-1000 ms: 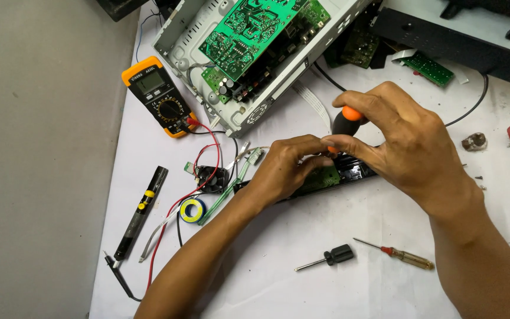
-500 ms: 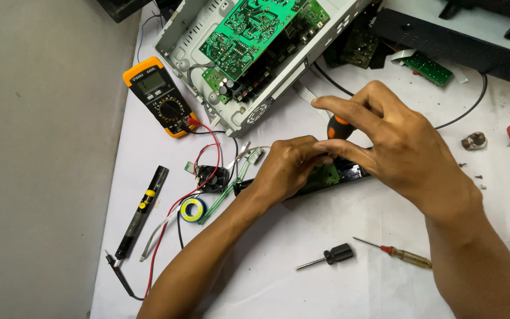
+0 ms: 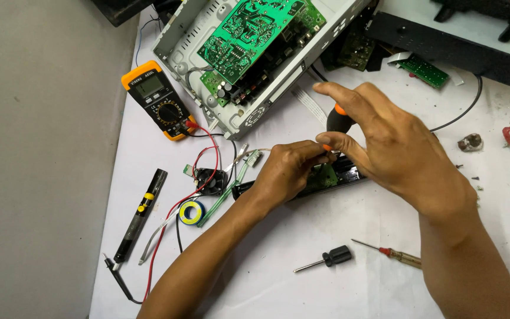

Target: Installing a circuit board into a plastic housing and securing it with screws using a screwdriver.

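Note:
My right hand [image 3: 394, 145] grips a screwdriver with a black and orange handle [image 3: 336, 120], held upright with its tip down on a long black panel that carries a small green board [image 3: 332, 174]. My left hand [image 3: 287, 171] rests on that panel at its left part, fingertips pinched around the screwdriver's shaft close to the tip. The shaft itself is mostly hidden by both hands.
An open grey metal chassis with green circuit boards [image 3: 249, 41] lies at the back. An orange multimeter [image 3: 157, 100] with red and black leads sits left. A black pen-shaped tool [image 3: 140, 215], a yellow tape roll [image 3: 192, 212], two small screwdrivers [image 3: 326, 259] [image 3: 391, 254] lie on the white table [image 3: 278, 283].
My right hand has lifted a little and turned on the screwdriver handle, fingers opening out at the top. My left hand has stayed on the panel.

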